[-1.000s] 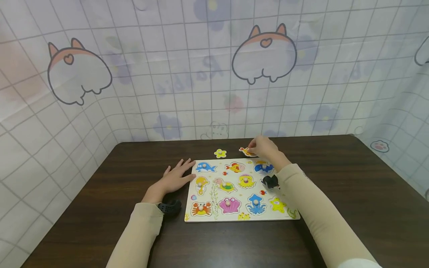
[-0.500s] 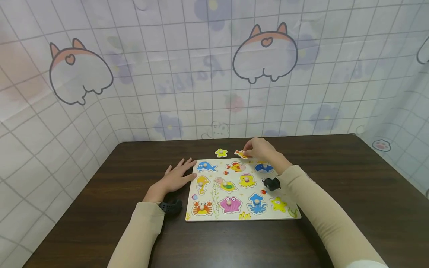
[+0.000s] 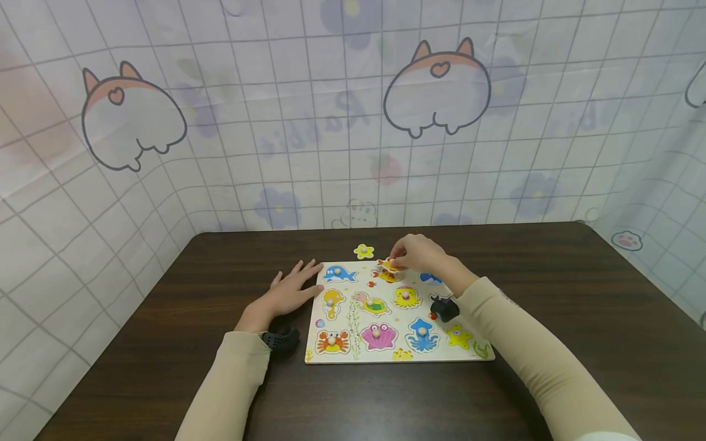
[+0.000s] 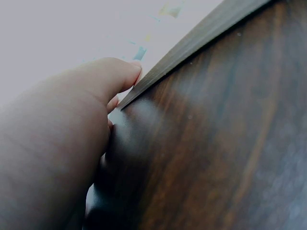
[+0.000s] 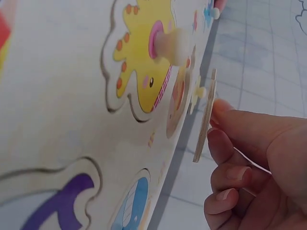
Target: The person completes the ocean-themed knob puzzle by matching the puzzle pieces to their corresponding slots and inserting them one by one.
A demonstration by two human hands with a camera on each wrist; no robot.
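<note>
My right hand (image 3: 421, 256) pinches an orange fish puzzle piece (image 3: 387, 265) with thumb and fingertips. The piece is over the fish-shaped recess at the far edge of the puzzle board (image 3: 380, 358). In the right wrist view the piece (image 5: 205, 120) shows edge-on, apart from the board, its knob hidden by the fingers. My left hand (image 3: 287, 291) has its fingers spread, with fingertips and thumb at the board's left edge. Behind the board lies a yellow star-shaped piece (image 3: 363, 251) with a knob. A yellow octopus piece (image 3: 406, 297) sits in its recess.
Knobbed pieces such as a crab (image 3: 332, 343), a pink shell (image 3: 379, 337) and a blue squid (image 3: 422, 336) sit in the board. The starfish recess (image 3: 458, 337) shows at the right. A patterned cloth (image 3: 353, 153) hangs behind the dark wooden table (image 3: 353, 404).
My right hand has carried the fish piece left and nearer, from behind the board to over the fish-shaped recess. The left hand has stayed at the board's left edge.
</note>
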